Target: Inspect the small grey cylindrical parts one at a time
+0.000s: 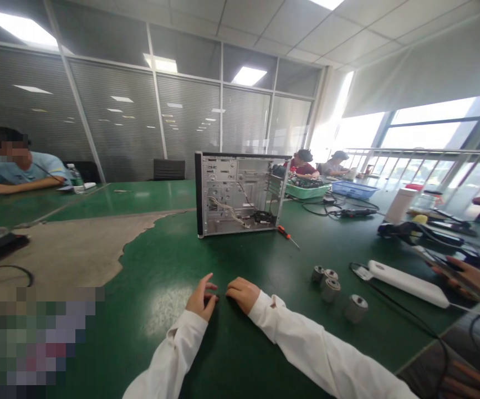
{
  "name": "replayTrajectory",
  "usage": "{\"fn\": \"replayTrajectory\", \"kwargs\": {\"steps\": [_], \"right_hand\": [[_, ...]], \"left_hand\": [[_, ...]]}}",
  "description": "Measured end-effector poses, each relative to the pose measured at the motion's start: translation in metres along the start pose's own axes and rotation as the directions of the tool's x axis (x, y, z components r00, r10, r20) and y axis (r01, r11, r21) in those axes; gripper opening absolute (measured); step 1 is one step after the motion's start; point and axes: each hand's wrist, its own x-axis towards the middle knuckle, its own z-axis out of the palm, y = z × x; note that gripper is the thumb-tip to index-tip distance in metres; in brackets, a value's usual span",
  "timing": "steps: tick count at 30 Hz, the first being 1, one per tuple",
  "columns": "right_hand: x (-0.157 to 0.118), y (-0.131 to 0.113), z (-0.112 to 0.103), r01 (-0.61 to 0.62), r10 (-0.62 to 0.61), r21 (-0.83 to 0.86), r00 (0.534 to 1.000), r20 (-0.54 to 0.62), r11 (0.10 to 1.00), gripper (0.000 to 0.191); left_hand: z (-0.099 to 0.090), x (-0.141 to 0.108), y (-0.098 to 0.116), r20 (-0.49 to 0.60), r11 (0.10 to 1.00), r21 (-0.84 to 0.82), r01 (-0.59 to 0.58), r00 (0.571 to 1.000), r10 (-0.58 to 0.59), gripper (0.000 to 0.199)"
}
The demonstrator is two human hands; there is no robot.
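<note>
My left hand (202,298) is over the green table (169,255) at the lower middle, fingers apart and holding nothing. Just to its right, my right hand (243,293) rests with its fingers bent downward; whether anything lies under them is hidden. The two hands do not touch. Beyond them stands an upright computer case (240,194) with its side open, showing bare metal bays and loose cables inside. A screwdriver (284,231) with an orange and black handle lies beside the case's lower right corner.
Several metal cylinders (356,308) stand at the right, near a white power strip (406,282). Green (309,191) and blue (354,190) baskets sit farther back. Another person's hand (468,277) is at the right edge. A brown sheet (86,244) covers the left side.
</note>
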Motion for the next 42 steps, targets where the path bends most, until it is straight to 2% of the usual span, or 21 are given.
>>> {"fn": "replayTrajectory", "kwargs": {"steps": [4,6,8,10,12,14,15,17,22,36,42], "right_hand": [[-0.041,0.007,-0.035,-0.074,0.076,-0.134,0.997,0.013,0.988,0.028],[-0.068,0.02,-0.059,-0.174,0.169,-0.233,0.985,-0.044,0.957,0.026],[-0.097,0.038,-0.085,-0.305,0.27,-0.312,0.951,-0.151,0.9,0.023],[-0.123,0.056,-0.111,-0.433,0.364,-0.379,0.9,-0.241,0.818,0.02],[-0.143,0.068,-0.131,-0.589,0.488,-0.407,0.808,-0.331,0.699,0.02],[-0.155,0.073,-0.145,-0.683,0.574,-0.41,0.73,-0.37,0.604,0.02],[-0.158,0.074,-0.149,-0.704,0.601,-0.412,0.709,-0.368,0.579,0.019],[-0.161,0.074,-0.152,-0.714,0.633,-0.419,0.696,-0.339,0.561,0.018],[-0.163,0.072,-0.148,-0.708,0.66,-0.43,0.695,-0.284,0.561,0.019],[-0.172,0.074,-0.145,-0.695,0.643,-0.395,0.713,-0.279,0.6,0.024],[-0.191,0.073,-0.152,-0.694,0.62,-0.424,0.716,-0.321,0.581,0.028]], "left_hand": [[0.0,0.001,-0.001,0.004,1.0,0.013,0.001,1.0,-0.001,0.045],[0.0,0.002,-0.001,0.007,1.0,0.008,-0.001,1.0,0.001,0.045],[0.0,0.002,-0.002,0.008,1.0,0.005,-0.001,1.0,0.001,0.044],[0.0,0.002,-0.001,0.006,1.0,0.009,0.002,1.0,-0.003,0.044],[0.0,0.003,-0.001,0.003,1.0,0.013,0.006,1.0,-0.006,0.044],[0.0,0.003,-0.001,0.0,1.0,0.018,0.009,1.0,-0.009,0.044],[0.0,0.003,-0.002,-0.002,1.0,0.021,0.012,1.0,-0.012,0.044],[0.0,0.003,-0.002,-0.005,1.0,0.026,0.015,1.0,-0.015,0.044],[-0.001,0.003,-0.003,-0.001,1.0,0.025,0.007,1.0,-0.007,0.043],[-0.001,0.004,-0.001,-0.003,0.999,0.032,0.02,1.0,-0.02,0.044],[-0.001,0.004,-0.002,0.009,0.999,0.028,0.029,1.0,-0.029,0.043]]}}
